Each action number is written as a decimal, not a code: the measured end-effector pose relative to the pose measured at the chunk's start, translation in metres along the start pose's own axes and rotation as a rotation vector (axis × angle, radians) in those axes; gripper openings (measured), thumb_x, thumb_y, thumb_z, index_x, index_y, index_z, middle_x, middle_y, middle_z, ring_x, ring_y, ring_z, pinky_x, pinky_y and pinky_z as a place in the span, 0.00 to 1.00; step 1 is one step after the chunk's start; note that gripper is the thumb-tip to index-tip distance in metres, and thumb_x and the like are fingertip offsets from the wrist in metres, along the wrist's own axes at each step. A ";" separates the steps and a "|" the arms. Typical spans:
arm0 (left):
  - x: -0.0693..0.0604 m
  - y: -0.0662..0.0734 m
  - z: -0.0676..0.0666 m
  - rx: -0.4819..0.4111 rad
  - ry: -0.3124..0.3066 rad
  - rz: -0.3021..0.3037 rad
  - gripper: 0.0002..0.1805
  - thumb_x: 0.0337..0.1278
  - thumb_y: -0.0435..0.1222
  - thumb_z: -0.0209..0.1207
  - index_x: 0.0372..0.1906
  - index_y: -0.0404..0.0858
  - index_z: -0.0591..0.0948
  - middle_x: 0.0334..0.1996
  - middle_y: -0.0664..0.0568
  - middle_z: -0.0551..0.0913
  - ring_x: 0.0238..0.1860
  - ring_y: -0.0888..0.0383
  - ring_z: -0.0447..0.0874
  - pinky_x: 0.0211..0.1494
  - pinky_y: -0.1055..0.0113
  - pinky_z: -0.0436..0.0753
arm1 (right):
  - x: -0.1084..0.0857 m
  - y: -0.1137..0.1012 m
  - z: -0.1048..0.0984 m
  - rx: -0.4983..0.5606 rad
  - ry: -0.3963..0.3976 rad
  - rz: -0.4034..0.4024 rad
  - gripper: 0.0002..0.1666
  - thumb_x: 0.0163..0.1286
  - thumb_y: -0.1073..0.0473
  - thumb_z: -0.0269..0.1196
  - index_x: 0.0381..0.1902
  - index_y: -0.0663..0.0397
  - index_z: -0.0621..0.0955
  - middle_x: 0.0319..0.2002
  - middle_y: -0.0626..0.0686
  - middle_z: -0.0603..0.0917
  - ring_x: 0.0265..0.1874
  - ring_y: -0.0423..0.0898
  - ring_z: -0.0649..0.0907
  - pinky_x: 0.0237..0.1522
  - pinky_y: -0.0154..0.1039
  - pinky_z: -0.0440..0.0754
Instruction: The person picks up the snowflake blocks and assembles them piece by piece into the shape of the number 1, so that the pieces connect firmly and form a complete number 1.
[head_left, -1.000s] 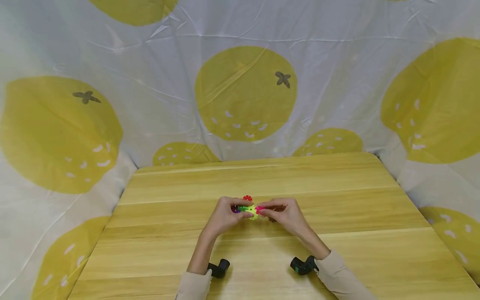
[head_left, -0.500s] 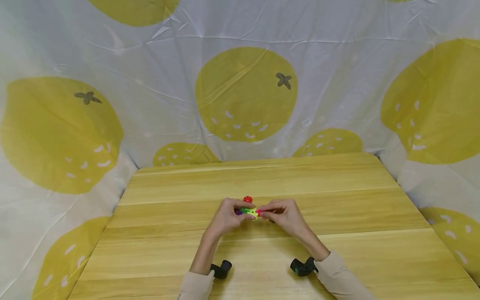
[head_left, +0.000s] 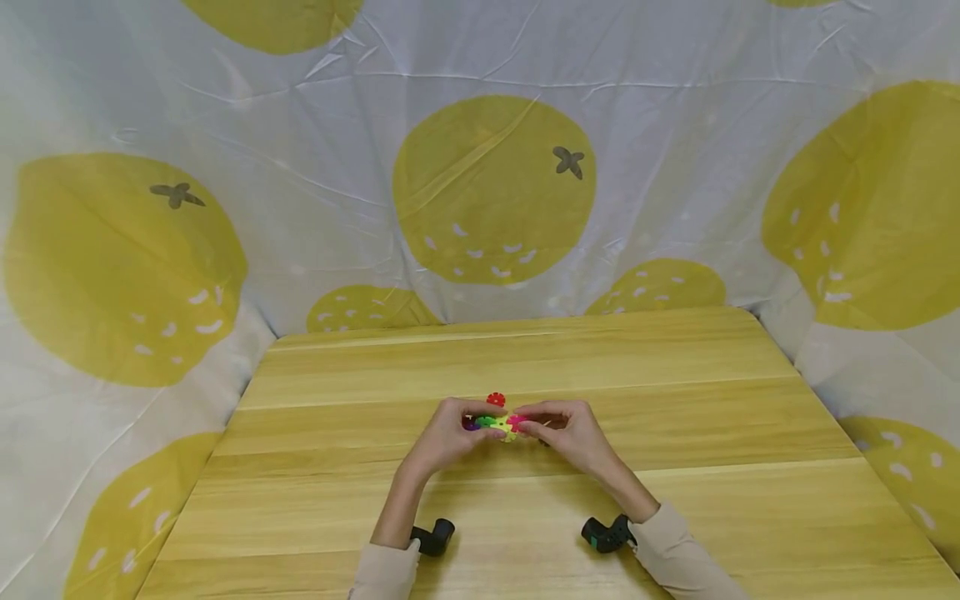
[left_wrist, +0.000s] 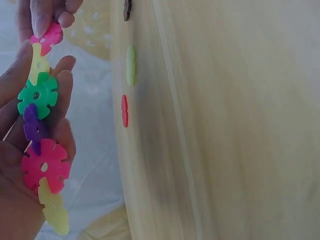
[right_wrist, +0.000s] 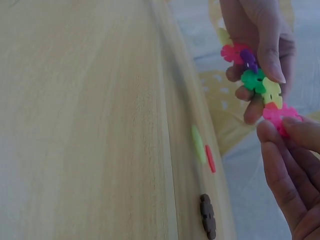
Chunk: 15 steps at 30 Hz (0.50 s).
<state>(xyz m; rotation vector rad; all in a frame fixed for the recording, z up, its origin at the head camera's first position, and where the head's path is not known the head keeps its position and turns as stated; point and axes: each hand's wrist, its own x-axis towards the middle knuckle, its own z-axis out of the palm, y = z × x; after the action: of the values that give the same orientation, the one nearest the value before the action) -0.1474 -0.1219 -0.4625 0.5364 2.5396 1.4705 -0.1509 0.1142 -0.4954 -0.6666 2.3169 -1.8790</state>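
Observation:
A chain of flower-shaped plastic interlocking discs is held above the table between both hands. My left hand [head_left: 444, 435] grips it with the thumb near the upper yellow disc [left_wrist: 40, 70] and the fingers behind. Down from there run a green disc [left_wrist: 47, 92], a purple disc [left_wrist: 32, 127], a pink disc [left_wrist: 56, 159] and a pale yellow disc [left_wrist: 56, 212] over the palm. My right hand [head_left: 573, 425] pinches a pink disc [right_wrist: 275, 115] at the chain's other end. That disc meets the yellow one; how deep the slots sit is hard to tell.
Loose discs lie on the wooden table [head_left: 675, 375] beyond the hands: a red one [head_left: 496, 399], a light green one [left_wrist: 131, 65] and a brown one [right_wrist: 207, 217]. A lemon-print cloth [head_left: 480, 50] hangs behind. Black wrist devices [head_left: 433, 537] sit at both wrists.
Both hands stay in nearly the same place with the same grips. The left wrist shifts slightly right, then back left, and the chain between the hands tilts a little.

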 end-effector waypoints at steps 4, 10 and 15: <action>-0.002 0.000 -0.001 0.040 -0.014 0.016 0.14 0.62 0.36 0.71 0.52 0.39 0.90 0.51 0.43 0.89 0.36 0.58 0.77 0.35 0.75 0.77 | 0.000 0.001 0.002 0.036 0.009 0.014 0.13 0.71 0.58 0.70 0.50 0.57 0.90 0.44 0.60 0.92 0.38 0.64 0.91 0.36 0.48 0.90; -0.004 0.003 0.002 0.172 0.037 0.098 0.18 0.60 0.36 0.72 0.55 0.40 0.88 0.55 0.46 0.89 0.51 0.53 0.87 0.49 0.66 0.86 | 0.003 0.003 0.007 0.077 0.035 0.049 0.14 0.71 0.59 0.69 0.52 0.59 0.89 0.44 0.62 0.92 0.38 0.65 0.91 0.36 0.47 0.90; -0.002 0.002 0.008 0.293 0.144 0.262 0.23 0.53 0.35 0.75 0.56 0.38 0.88 0.49 0.46 0.91 0.48 0.52 0.90 0.49 0.60 0.88 | 0.006 0.003 0.011 0.140 0.081 0.131 0.15 0.70 0.60 0.70 0.51 0.61 0.88 0.42 0.63 0.92 0.37 0.56 0.92 0.37 0.45 0.91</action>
<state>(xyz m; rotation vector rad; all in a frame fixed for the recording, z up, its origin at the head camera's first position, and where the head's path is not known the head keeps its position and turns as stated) -0.1419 -0.1150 -0.4646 0.8645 2.9142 1.2549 -0.1539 0.1019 -0.5001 -0.4206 2.1894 -2.0182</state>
